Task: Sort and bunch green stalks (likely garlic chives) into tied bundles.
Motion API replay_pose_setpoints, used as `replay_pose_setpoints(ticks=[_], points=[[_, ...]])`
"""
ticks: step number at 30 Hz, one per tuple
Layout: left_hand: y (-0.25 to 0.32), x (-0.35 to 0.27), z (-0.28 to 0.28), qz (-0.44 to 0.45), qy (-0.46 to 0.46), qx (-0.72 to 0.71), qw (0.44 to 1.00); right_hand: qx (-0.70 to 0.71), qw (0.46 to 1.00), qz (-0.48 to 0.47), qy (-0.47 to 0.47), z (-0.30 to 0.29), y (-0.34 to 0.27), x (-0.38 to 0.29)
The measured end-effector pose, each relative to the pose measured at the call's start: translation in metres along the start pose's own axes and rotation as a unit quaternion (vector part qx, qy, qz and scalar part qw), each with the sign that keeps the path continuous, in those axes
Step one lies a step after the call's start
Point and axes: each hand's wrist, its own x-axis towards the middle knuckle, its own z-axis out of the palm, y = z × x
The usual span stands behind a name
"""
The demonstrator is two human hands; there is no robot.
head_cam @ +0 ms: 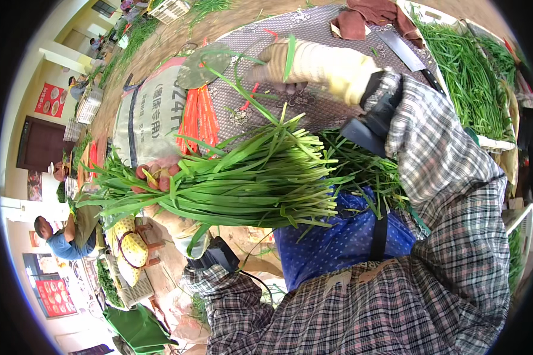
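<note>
My left hand point(157, 177) grips a thick bunch of Chinese chives point(248, 182) around its leafy part, the fingers wrapped over the top. The pale cut stem ends point right, above my lap. My right hand point(280, 66), in a striped knit glove, hovers over the patterned tabletop point(257, 35). It is blurred, with a loose leaf point(289, 57) across the glove and another long leaf by the fingers; whether it pinches one is unclear. Red printed tie strips point(200, 117) lie beyond the bunch, under a round, flat disc point(204, 66). More chives point(364, 168) rest on my blue dotted apron point(333, 244).
A cleaver point(402, 51) lies at the table's right, beside a brown cloth point(373, 20). Farther right stands a white crate point(495, 143) full of chives. A woven sack point(146, 111) bearing writing is at the left. A person point(66, 239) and several crates are beyond it.
</note>
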Motion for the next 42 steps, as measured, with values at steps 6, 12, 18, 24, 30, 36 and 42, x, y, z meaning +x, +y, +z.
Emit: replay_pose_setpoints(ticks=[6,12,18,24,30,36,42], points=[[0.006,-0.006,-0.011,0.001,0.023,-0.015,1.0,-0.196,0.968,-0.101,-0.118,0.061,0.015,0.022],[-0.01,-0.007,-0.016,0.01,0.02,-0.059,0.998,0.015,0.997,0.051,-0.049,0.034,0.024,0.007],[0.011,-0.024,-0.021,0.03,0.069,0.012,0.997,0.251,0.968,-0.004,-0.004,0.053,0.051,-0.002],[0.0,-0.012,0.0,0.018,0.018,0.003,1.0,0.244,0.966,-0.017,0.085,0.07,0.05,-0.002],[0.0,-0.007,0.008,0.008,0.001,0.008,1.0,0.061,0.979,-0.138,0.135,0.071,0.066,0.005],[0.005,-0.018,-0.003,0.037,0.054,0.07,0.995,0.329,0.942,0.038,0.048,0.061,0.061,-0.016],[-0.006,-0.015,0.006,0.003,0.013,-0.025,1.0,0.423,0.876,0.118,0.201,0.004,0.139,-0.03]])
